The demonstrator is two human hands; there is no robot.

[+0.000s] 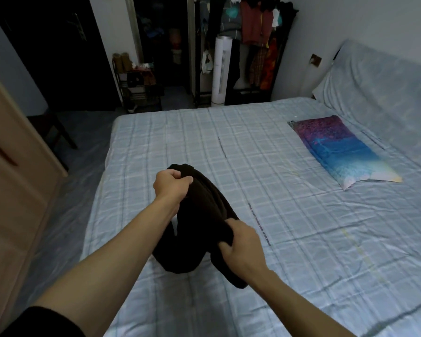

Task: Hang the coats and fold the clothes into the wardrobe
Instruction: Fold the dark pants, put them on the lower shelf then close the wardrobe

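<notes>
Bed (265,147), checked pale-blue sheet: carries one pillow (340,149) and one garment.
Clothes rack (253,32), far wall: several garments already hung.
Black garment (204,215): bunched, lower end resting on the bed near its edge; not yet folded, so folding and stowing appear to remain.
Left hand (171,184): arm extended, fingers curled, gripping the top.
Right hand (240,243): fingers pinching the near edge.

Two hands (171,184), one black garment (202,215), one pillow (343,152), one bed (253,147).

Black garment (199,215) — bunched, lifted at two points, lower folds touching the bed
</notes>
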